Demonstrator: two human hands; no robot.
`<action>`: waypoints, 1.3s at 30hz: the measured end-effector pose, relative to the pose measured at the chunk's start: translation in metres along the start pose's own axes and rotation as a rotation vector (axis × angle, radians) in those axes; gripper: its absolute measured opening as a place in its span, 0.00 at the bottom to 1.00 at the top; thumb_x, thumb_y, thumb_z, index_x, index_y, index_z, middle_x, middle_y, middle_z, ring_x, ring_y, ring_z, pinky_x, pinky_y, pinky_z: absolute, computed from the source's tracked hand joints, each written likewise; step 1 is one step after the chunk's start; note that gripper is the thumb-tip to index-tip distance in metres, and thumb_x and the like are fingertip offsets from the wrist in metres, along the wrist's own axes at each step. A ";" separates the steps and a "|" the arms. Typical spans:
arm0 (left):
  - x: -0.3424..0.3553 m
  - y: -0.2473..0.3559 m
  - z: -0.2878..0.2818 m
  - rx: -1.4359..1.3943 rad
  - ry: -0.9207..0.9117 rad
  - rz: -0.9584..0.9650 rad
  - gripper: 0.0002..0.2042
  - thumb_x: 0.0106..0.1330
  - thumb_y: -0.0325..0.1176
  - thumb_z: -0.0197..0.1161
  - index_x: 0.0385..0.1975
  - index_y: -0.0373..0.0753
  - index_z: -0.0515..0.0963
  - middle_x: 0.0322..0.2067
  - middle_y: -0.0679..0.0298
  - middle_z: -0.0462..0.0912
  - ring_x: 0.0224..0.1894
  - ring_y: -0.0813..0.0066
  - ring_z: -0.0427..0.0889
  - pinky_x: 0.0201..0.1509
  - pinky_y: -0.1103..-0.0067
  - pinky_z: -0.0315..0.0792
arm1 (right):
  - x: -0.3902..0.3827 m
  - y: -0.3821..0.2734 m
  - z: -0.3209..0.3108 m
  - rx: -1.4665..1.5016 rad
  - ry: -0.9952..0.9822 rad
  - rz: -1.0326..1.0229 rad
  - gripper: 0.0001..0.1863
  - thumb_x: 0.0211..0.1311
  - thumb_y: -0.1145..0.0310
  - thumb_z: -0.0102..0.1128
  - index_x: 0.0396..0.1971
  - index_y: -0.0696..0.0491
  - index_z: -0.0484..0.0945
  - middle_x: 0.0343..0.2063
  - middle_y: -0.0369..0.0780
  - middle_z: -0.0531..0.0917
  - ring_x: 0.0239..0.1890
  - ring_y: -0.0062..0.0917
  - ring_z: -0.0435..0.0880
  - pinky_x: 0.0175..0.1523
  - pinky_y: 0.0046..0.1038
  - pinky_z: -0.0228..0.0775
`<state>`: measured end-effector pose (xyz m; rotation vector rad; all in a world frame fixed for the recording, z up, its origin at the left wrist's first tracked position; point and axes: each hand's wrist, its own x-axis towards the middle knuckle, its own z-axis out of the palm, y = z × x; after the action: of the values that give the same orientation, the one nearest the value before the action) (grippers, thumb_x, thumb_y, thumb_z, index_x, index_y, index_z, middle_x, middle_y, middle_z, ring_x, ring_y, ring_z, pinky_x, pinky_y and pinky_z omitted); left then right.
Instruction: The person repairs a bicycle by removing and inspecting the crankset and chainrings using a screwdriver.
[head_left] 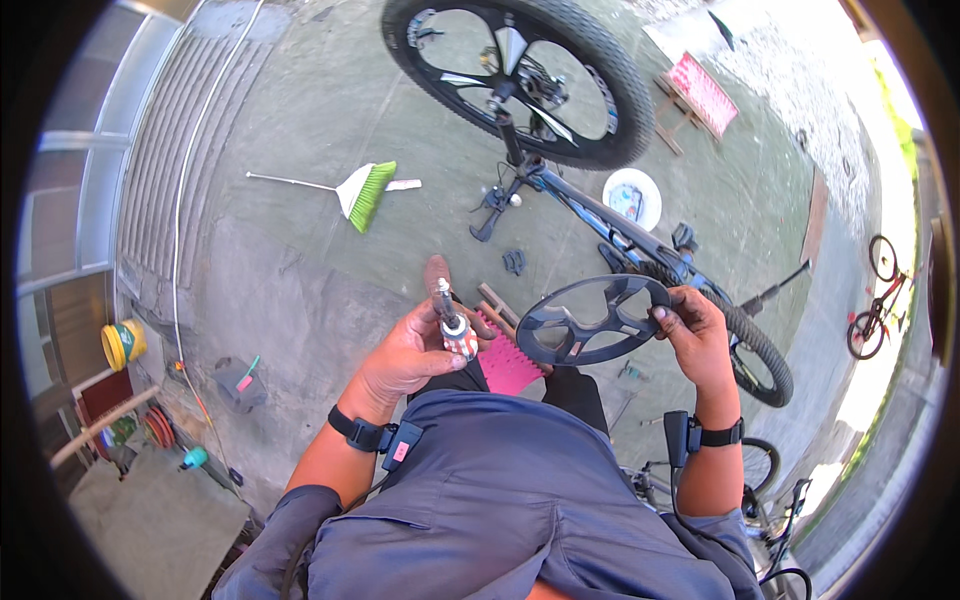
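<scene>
My right hand (692,325) grips the right rim of a black ring with broad spokes (570,350), which looks like a bicycle chain guard. The ring is held out level in front of me. My left hand (412,352) is closed around a short tool-like piece (458,334) with a dark shaft, a silver tip and a red-and-white patterned lower end; I cannot make out its exact kind. Beyond both hands a dark bicycle (610,225) stands upside down, its large spoked wheel (515,75) up at the far side. The ring covers part of the bicycle's near end.
A pink perforated seat (508,365) is by my legs. A black pedal (514,262) lies on the floor near a broom (365,195) with green bristles. A white bucket (632,200) stands beside the bicycle, and a yellow bucket (123,345) at far left. Another bicycle (760,470) is at lower right.
</scene>
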<state>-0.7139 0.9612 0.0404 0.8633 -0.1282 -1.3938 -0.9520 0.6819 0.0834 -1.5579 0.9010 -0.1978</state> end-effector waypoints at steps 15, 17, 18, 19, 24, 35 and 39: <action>-0.127 0.175 -0.144 -0.067 0.321 0.487 0.23 0.49 0.20 0.68 0.45 0.41 0.71 0.45 0.57 0.78 0.53 0.58 0.78 0.59 0.62 0.71 | 0.169 -0.216 0.278 -0.454 -0.304 -0.253 0.13 0.54 0.72 0.65 0.40 0.59 0.78 0.34 0.41 0.82 0.36 0.28 0.83 0.41 0.27 0.74; -0.138 0.195 -0.145 -0.087 0.370 0.510 0.22 0.49 0.20 0.68 0.44 0.42 0.71 0.44 0.57 0.78 0.54 0.58 0.77 0.60 0.61 0.71 | 0.187 -0.239 0.298 -0.458 -0.295 -0.382 0.11 0.54 0.75 0.65 0.38 0.59 0.79 0.34 0.41 0.82 0.35 0.27 0.83 0.40 0.26 0.74; -0.138 0.206 -0.146 -0.077 0.373 0.531 0.21 0.49 0.20 0.68 0.43 0.41 0.72 0.44 0.57 0.78 0.54 0.58 0.77 0.61 0.59 0.70 | 0.196 -0.250 0.306 -0.459 -0.288 -0.445 0.10 0.54 0.76 0.65 0.37 0.59 0.79 0.33 0.41 0.82 0.35 0.27 0.83 0.39 0.26 0.74; -0.136 0.217 -0.146 -0.080 0.389 0.536 0.20 0.49 0.20 0.68 0.43 0.41 0.72 0.44 0.57 0.78 0.54 0.58 0.77 0.61 0.59 0.70 | 0.207 -0.260 0.311 -0.414 -0.263 -0.491 0.09 0.52 0.78 0.64 0.35 0.59 0.79 0.33 0.41 0.81 0.34 0.26 0.82 0.37 0.24 0.74; -0.091 0.287 -0.160 -0.039 0.369 0.540 0.19 0.50 0.20 0.68 0.42 0.41 0.72 0.44 0.58 0.78 0.54 0.57 0.77 0.60 0.59 0.70 | 0.270 -0.309 0.316 -0.442 -0.092 -0.747 0.11 0.47 0.81 0.65 0.33 0.56 0.81 0.35 0.39 0.81 0.33 0.27 0.83 0.38 0.24 0.75; 0.096 0.500 -0.206 0.180 0.158 0.299 0.19 0.50 0.20 0.68 0.42 0.41 0.72 0.44 0.56 0.79 0.54 0.57 0.77 0.60 0.59 0.70 | 0.416 -0.351 0.304 -0.311 0.228 -0.624 0.11 0.42 0.81 0.66 0.30 0.55 0.81 0.35 0.40 0.81 0.36 0.32 0.82 0.41 0.28 0.76; 0.163 0.569 -0.225 0.222 0.045 0.192 0.19 0.50 0.20 0.68 0.42 0.40 0.72 0.44 0.55 0.78 0.54 0.56 0.77 0.59 0.59 0.71 | 0.452 -0.359 0.306 -0.220 0.354 -0.453 0.09 0.48 0.80 0.65 0.32 0.57 0.80 0.35 0.40 0.81 0.34 0.29 0.83 0.40 0.26 0.76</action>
<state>-0.0969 0.8800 0.1560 1.0374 -0.3281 -1.1943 -0.3089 0.6049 0.1738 -1.9582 0.8465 -0.7372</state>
